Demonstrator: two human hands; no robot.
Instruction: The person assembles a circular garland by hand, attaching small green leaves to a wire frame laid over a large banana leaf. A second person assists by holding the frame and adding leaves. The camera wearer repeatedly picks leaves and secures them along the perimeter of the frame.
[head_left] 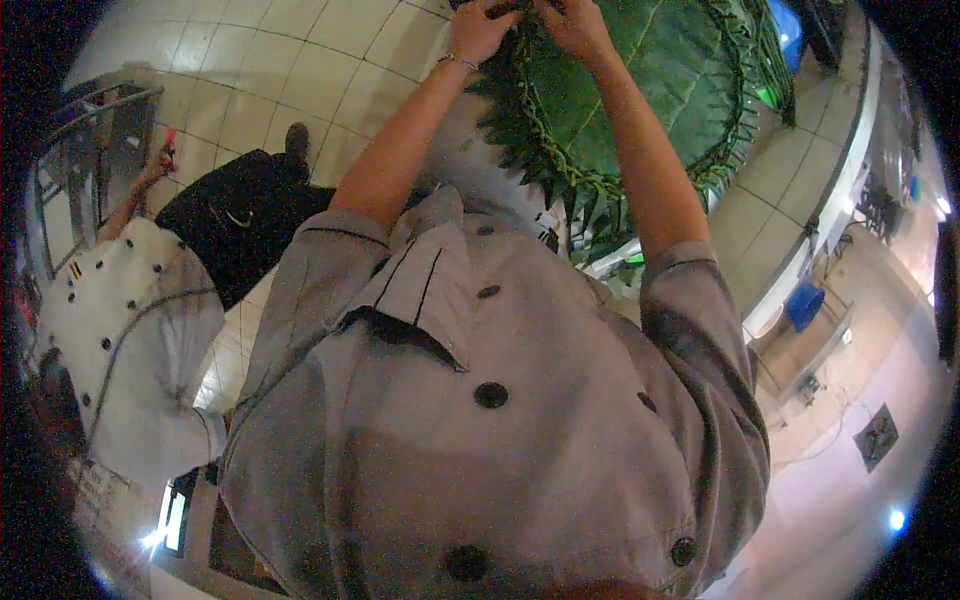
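Note:
A wide round piece (680, 90) covered in broad green leaves is in front of me at the top of the view. A braided green rim (545, 130) circles it, with pointed leaf tips fringing the outside. My left hand (482, 32) is at its far left edge, fingers curled together, a thin bracelet on the wrist. Close beside it, my right hand (572, 25) bends its fingers in over the same edge. The fingertips run up to the picture's top edge, so what they pinch is hidden.
At the left stands another person in a white buttoned jacket (150, 340) and dark trousers, holding something red (170, 140). A metal rack (75, 170) is behind them. Long green stems (775, 70) hang at the right of the leaf piece. Pale tiles (330, 60) cover the floor.

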